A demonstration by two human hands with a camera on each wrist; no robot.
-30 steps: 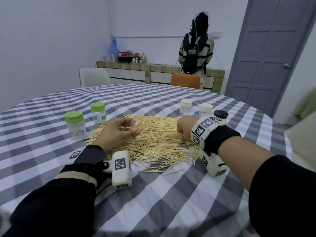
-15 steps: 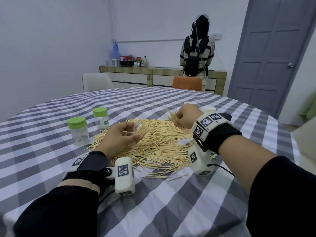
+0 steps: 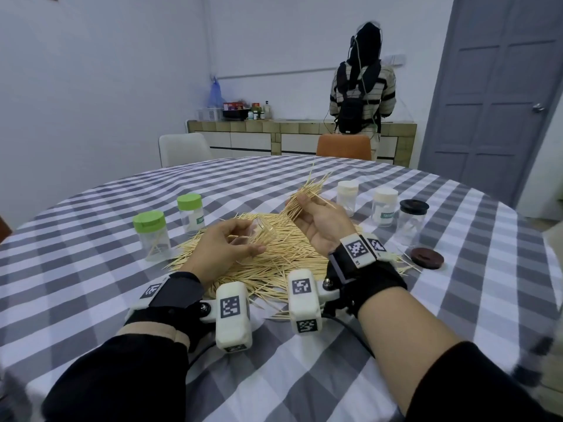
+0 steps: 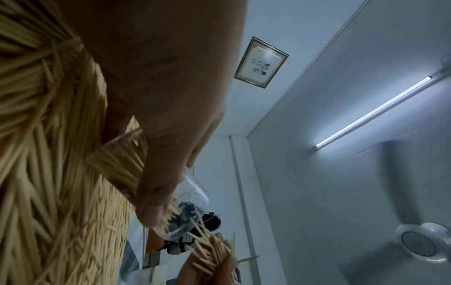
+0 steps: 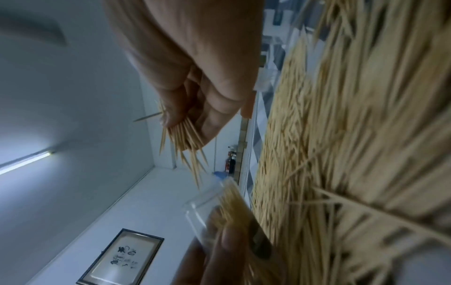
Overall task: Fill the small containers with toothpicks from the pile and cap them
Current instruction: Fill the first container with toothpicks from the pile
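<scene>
Checked tablecloth (image 3: 304,376), pile (image 3: 274,257) in the middle: left hand (image 3: 222,248) grips the tilted jar (image 3: 262,236), mouth facing right, where the right hand (image 3: 320,220) pinches a bundle (image 3: 304,196) angled toward it.

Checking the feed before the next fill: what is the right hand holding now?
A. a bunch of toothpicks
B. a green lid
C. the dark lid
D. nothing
A: the right hand grips a bunch of toothpicks raised above the pile, while the dark lid lies on the table.
</scene>
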